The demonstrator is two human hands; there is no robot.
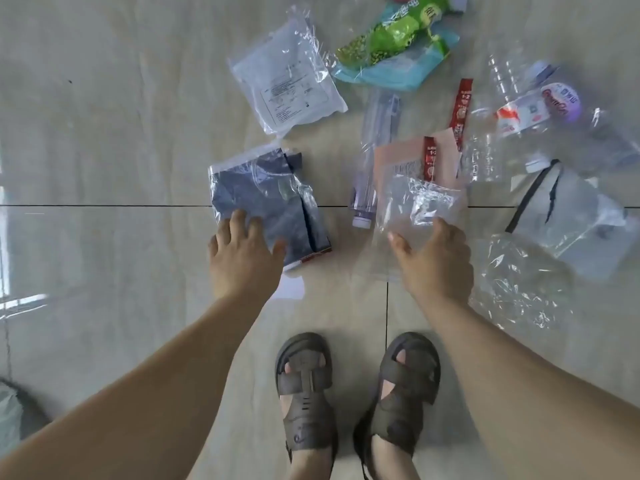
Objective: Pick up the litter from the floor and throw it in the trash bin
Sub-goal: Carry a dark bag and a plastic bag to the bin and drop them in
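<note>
— So, where are your hands just now?

— Your left hand (242, 258) is reaching down with its fingers spread and relaxed, the fingertips resting on the near edge of the clear bag with dark folded fabric (273, 199). It grips nothing. Your right hand (434, 261) lies flat and loose over the near part of a clear empty plastic bag (415, 209), thumb out to the side, fingers not curled round it.

— And the litter?

— All of it lies on the tiled floor (104, 133) ahead of your sandals (304, 393). Beyond the dark bag sits a white packet in clear wrap (287, 81), and further off a green snack wrapper (398, 39). Between your two hands lies a clear bottle (374, 150) with its white cap towards you. A pink sheet with a red sachet (429, 157) on it lies under the far end of your right-hand bag; a second red sachet (460, 112) lies just beyond. To your right are crushed clear bottles (526, 109) and crumpled clear film (519, 285).

— The bin?

— A grey rounded shape (17, 410) shows at the lower left edge; you cannot tell whether it is the bin.
</note>
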